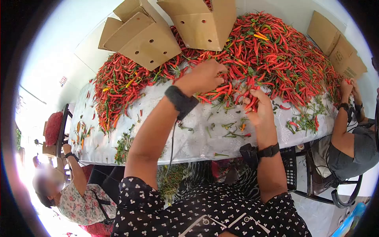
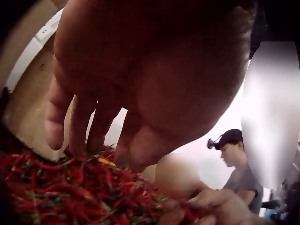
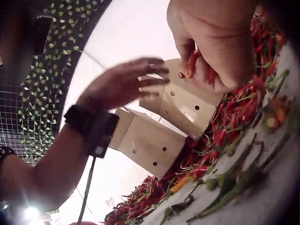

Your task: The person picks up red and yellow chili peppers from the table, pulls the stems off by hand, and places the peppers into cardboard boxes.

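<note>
Red chillies (image 1: 252,51) heaped glossy on the counter (image 1: 197,142), w/ cardboard boxes (image 1: 146,35) at back. Our left hand (image 1: 203,77), fingers loose, touches the pile; right hand (image 1: 256,104) grips a bunch nr the bare white front edge.

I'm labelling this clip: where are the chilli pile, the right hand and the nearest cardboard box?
chilli pile (image 1: 276,51), head view, middle of the red heap.
right hand (image 1: 258,106), head view, back of the hand gripping chillies.
cardboard box (image 1: 146,37), head view, its holed side panel.
</note>
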A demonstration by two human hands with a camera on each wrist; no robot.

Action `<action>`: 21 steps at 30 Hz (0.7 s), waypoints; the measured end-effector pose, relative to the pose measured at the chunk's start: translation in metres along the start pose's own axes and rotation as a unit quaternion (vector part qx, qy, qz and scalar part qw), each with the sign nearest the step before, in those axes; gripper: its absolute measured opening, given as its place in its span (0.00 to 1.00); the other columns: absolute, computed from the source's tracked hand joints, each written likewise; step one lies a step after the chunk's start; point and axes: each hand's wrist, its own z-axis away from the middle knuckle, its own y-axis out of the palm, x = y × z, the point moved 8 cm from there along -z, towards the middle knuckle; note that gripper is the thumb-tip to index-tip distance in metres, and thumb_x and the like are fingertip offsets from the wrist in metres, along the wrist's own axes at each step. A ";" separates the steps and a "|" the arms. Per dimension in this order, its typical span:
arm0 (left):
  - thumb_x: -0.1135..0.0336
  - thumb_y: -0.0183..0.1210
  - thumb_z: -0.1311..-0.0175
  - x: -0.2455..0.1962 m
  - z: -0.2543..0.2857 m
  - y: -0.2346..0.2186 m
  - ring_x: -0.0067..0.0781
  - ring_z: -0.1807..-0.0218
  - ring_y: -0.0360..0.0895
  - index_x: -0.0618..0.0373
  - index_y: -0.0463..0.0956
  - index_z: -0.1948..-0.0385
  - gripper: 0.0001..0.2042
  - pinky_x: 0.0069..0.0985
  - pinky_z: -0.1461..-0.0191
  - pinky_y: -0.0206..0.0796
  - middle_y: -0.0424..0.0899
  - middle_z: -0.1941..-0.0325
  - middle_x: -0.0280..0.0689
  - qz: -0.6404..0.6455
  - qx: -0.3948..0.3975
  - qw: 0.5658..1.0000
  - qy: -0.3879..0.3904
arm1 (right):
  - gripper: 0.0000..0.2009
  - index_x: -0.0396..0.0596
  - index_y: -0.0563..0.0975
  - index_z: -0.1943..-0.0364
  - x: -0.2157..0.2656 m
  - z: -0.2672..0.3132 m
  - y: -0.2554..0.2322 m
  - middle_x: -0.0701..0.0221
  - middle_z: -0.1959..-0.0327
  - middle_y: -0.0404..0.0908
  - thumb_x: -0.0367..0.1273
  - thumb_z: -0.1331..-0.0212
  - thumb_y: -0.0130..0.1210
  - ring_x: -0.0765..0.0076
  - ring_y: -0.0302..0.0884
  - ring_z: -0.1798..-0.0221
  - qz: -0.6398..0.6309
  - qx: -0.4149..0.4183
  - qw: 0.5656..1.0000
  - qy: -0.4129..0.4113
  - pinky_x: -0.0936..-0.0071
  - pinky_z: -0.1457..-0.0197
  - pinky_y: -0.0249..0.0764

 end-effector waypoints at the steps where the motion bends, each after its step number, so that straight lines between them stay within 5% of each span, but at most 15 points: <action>1: 0.63 0.56 0.51 -0.001 -0.002 0.010 0.47 0.52 0.69 0.56 0.73 0.58 0.17 0.37 0.50 0.63 0.74 0.57 0.47 0.017 -0.003 1.000 0.016 | 0.07 0.42 0.70 0.68 0.002 -0.002 0.000 0.66 0.72 0.74 0.29 0.50 0.49 0.77 0.66 0.79 -0.020 0.009 1.000 -0.007 0.84 0.85 0.57; 7: 0.62 0.59 0.54 -0.010 -0.006 0.067 0.50 0.48 0.67 0.54 0.72 0.52 0.23 0.36 0.46 0.61 0.69 0.51 0.49 -0.041 0.000 0.999 0.009 | 0.06 0.42 0.71 0.68 0.019 -0.005 -0.008 0.68 0.73 0.74 0.28 0.49 0.47 0.78 0.67 0.79 -0.032 0.003 0.998 -0.048 0.84 0.85 0.57; 9: 0.64 0.60 0.54 -0.009 -0.001 0.066 0.49 0.50 0.67 0.56 0.75 0.59 0.18 0.37 0.49 0.61 0.71 0.54 0.48 -0.011 -0.013 1.000 0.006 | 0.06 0.42 0.71 0.68 0.024 -0.004 -0.015 0.68 0.74 0.74 0.29 0.49 0.47 0.78 0.67 0.79 -0.038 0.012 0.998 -0.040 0.84 0.85 0.57; 11: 0.63 0.58 0.53 -0.008 0.012 0.070 0.48 0.53 0.68 0.55 0.77 0.67 0.12 0.43 0.54 0.63 0.70 0.59 0.43 -0.014 0.088 0.996 -0.001 | 0.08 0.41 0.70 0.65 0.032 -0.007 -0.025 0.67 0.69 0.74 0.29 0.48 0.47 0.77 0.67 0.77 -0.024 0.015 0.997 -0.066 0.85 0.84 0.58; 12: 0.68 0.56 0.56 -0.010 0.021 0.062 0.46 0.57 0.69 0.57 0.76 0.77 0.05 0.41 0.59 0.63 0.71 0.64 0.42 0.009 0.031 0.999 0.016 | 0.08 0.42 0.70 0.65 0.039 -0.003 -0.024 0.66 0.69 0.74 0.29 0.48 0.47 0.77 0.67 0.76 -0.024 0.013 0.996 -0.082 0.85 0.83 0.58; 17: 0.72 0.54 0.62 -0.012 0.047 0.048 0.45 0.58 0.69 0.56 0.76 0.79 0.05 0.37 0.59 0.64 0.72 0.69 0.41 0.023 0.107 0.994 -0.012 | 0.07 0.43 0.70 0.65 0.041 -0.001 -0.025 0.66 0.68 0.74 0.29 0.48 0.48 0.77 0.66 0.77 -0.038 0.002 0.995 -0.087 0.85 0.83 0.57; 21: 0.70 0.59 0.61 -0.035 0.050 0.036 0.46 0.59 0.70 0.56 0.74 0.77 0.07 0.37 0.58 0.63 0.72 0.69 0.42 0.003 0.024 0.999 0.039 | 0.06 0.45 0.70 0.67 0.033 0.003 -0.011 0.67 0.71 0.76 0.29 0.49 0.48 0.77 0.67 0.78 -0.020 0.019 0.997 -0.073 0.83 0.84 0.59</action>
